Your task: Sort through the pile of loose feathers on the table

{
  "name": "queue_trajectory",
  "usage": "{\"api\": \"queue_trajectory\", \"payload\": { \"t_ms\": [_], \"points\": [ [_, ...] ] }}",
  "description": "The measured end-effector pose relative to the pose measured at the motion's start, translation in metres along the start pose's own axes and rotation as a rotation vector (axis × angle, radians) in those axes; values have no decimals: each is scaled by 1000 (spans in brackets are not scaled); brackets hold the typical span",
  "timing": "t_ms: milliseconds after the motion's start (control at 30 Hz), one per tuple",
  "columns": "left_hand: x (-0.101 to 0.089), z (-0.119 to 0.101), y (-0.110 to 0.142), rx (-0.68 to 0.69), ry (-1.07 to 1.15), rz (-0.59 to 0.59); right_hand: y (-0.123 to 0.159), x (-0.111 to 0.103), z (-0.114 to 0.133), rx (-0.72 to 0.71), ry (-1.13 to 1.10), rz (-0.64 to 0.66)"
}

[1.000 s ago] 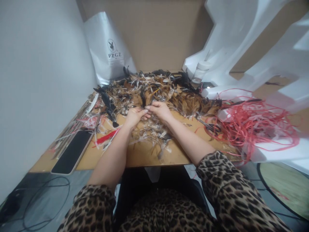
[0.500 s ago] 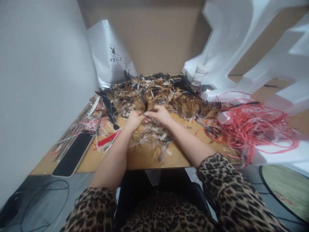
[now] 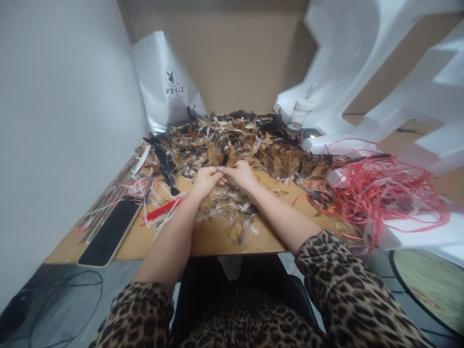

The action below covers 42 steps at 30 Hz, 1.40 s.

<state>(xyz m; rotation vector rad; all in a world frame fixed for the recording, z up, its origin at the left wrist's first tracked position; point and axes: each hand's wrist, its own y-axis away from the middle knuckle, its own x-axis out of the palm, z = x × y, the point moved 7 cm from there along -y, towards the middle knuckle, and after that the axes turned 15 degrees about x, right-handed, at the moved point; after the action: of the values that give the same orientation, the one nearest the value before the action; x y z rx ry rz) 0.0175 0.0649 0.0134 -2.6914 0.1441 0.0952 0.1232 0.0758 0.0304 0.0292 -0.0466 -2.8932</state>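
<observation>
My left hand (image 3: 206, 181) and my right hand (image 3: 242, 175) meet over the middle of the table, thumbs and fingertips pinched together. Between them they grip brown feathers (image 3: 216, 155), whose tips point away from me; the lower ends are hidden by my fingers. Just beyond lies a wide heap of brown, black and white feathers (image 3: 232, 126). Loose feather scraps and fluff (image 3: 235, 205) are scattered on the table below my wrists. A dark feather bundle (image 3: 165, 164) lies left of my left hand.
A phone (image 3: 109, 234) lies at the table's left edge, near a red strip (image 3: 163, 210) and thin sticks (image 3: 112, 191). On the right are tangled red ribbons (image 3: 384, 193), scissors (image 3: 319, 194) and a clear jar (image 3: 300, 113). A silver bag (image 3: 163, 87) stands at the back left.
My hands stay together and shift slightly, with the fingers drawn closer. The held feathers have turned a little, showing more brown. The camera view has tilted up slightly.
</observation>
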Motion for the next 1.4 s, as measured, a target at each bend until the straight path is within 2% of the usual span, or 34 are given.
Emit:
{"api": "queue_trajectory", "payload": {
  "t_ms": [100,233,533,633,733,833,900,1000,1100,1167,1200,1267,1400],
  "points": [
    [1,-4,0,-1,40,62,1,3,1,61,-101,92],
    [-1,-2,1,-10,32,65,0,6,-2,69,-142,156],
    [-3,2,2,-4,49,53,3,11,-5,68,-187,182],
    [-2,2,2,2,42,55,4,11,-4,56,-144,148],
    [-6,4,0,9,36,18,2,6,-3,44,-34,58],
    [-21,6,-3,28,63,-121,-1,-2,3,-30,60,-22],
    [-30,8,-5,25,98,-207,-2,-4,8,-58,148,6],
    [-36,11,-5,-2,145,-260,7,7,15,-43,407,221],
    [-36,12,-4,-22,189,-270,30,25,23,-54,641,470],
    [-35,11,-3,-31,216,-276,46,37,24,-39,788,577],
    [-35,11,-3,-39,228,-282,53,41,23,-32,868,592],
    [-35,11,-2,-60,245,-302,62,47,21,-31,1039,567],
    [-36,10,0,-92,267,-327,70,52,13,-88,1303,395]
  ]
}}
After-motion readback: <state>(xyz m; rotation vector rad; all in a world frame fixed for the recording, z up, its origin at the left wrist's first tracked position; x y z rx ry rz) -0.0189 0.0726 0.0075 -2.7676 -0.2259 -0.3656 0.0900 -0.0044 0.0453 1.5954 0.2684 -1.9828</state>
